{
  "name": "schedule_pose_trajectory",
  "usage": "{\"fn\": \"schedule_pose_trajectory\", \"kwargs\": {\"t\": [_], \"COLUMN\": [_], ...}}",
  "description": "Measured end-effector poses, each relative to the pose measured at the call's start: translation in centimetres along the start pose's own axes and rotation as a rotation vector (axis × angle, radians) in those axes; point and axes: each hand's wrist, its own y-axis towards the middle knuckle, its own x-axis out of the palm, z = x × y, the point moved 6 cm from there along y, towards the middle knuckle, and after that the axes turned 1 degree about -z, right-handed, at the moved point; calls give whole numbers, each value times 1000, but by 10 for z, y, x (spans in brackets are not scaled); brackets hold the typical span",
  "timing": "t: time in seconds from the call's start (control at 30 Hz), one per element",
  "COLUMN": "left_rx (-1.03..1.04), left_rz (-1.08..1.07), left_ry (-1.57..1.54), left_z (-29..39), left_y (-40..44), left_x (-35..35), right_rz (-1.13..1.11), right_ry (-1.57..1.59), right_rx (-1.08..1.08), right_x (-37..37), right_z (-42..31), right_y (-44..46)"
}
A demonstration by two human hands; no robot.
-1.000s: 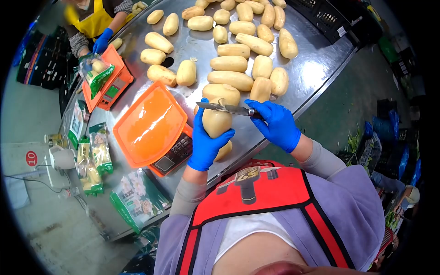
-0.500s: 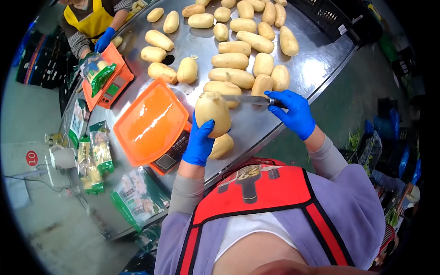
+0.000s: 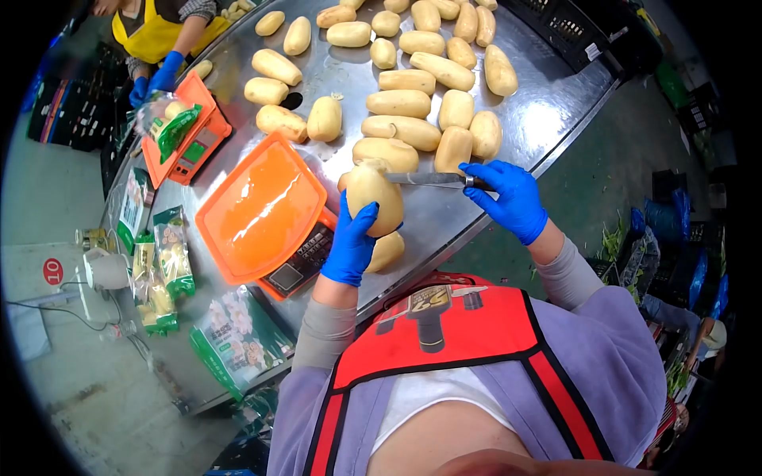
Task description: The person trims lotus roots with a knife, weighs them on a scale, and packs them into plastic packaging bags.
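Observation:
My left hand (image 3: 350,244), in a blue glove, is wrapped round a thick, pale lotus root (image 3: 373,202) held upright over the table's near edge. In my right hand (image 3: 508,198), also blue-gloved, is the dark handle of a knife (image 3: 429,179). Its blade points left and reaches the top end of the lotus root; the exact contact is too small to make out. Just behind them lies another lotus root (image 3: 385,153) on the metal table, and one more (image 3: 385,252) is partly covered by my left hand.
An orange weighing scale (image 3: 262,208) stands left of my hands. Many lotus roots (image 3: 397,103) lie across the metal table (image 3: 548,103). Printed bags (image 3: 238,333) are at the left edge. A co-worker's gloved hands (image 3: 163,75) are by a second orange scale (image 3: 208,119). A black crate (image 3: 563,28) sits far right.
The lotus root in my left hand and the knife have shifted slightly down. A curled scrap now shows on a lotus root behind. The co-worker's hands have moved beside the far scale.

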Motion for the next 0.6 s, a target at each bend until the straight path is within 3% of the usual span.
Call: {"fn": "schedule_pose_trajectory", "kwargs": {"t": [0.13,0.23,0.4,0.43,0.5,0.6], "left_rx": [61,-28,-195,-198,-437,-461], "left_rz": [-15,52,323,321,123,63], "left_ry": [179,184,66,66,-313,-285], "left_z": [-4,-10,-32,-31,-39,-53], "left_y": [3,7,24,25,23,9], "left_x": [-1,7,-5,-6,8,24], "right_rz": [4,27,25,84,229,343], "right_ry": [-10,-18,-31,-57,-42,89], "right_rx": [41,112,272,330,460,540], "right_x": [7,22,50,50,35,-9], "right_z": [-1,2,22,29,59,81], "right_y": [-5,-7,-2,-2,5,20]}}
